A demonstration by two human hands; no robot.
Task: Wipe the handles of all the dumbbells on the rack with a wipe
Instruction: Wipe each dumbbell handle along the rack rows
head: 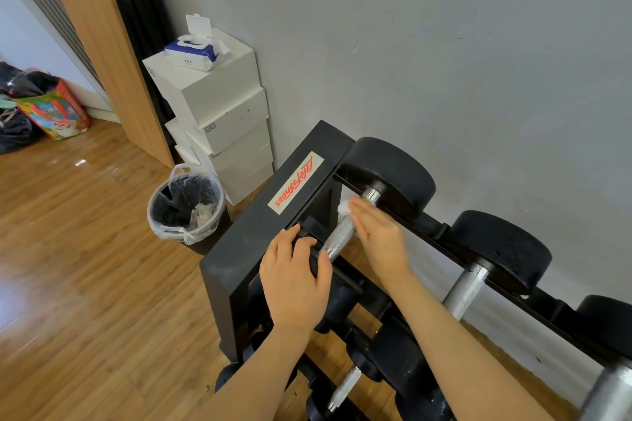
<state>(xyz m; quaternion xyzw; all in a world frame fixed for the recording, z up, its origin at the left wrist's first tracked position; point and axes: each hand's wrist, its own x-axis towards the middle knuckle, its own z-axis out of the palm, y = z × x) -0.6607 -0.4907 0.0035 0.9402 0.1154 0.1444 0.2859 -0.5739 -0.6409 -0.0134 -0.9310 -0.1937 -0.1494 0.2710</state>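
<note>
While our left hand (294, 280) curls its fingers over the near head of the top-tier end dumbbell (386, 178), our right hand (379, 236), fingers straight and together, presses the white wipe (343, 207) onto its knurled handle (338, 236), so next we likely rub along it.

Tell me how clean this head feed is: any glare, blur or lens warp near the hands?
Head view: wide-angle warp bows the rack and wall edges; glare streaks the wood floor at left; the right hand and wipe look slightly motion-smeared; the chrome handle glints but stays readable.
</note>
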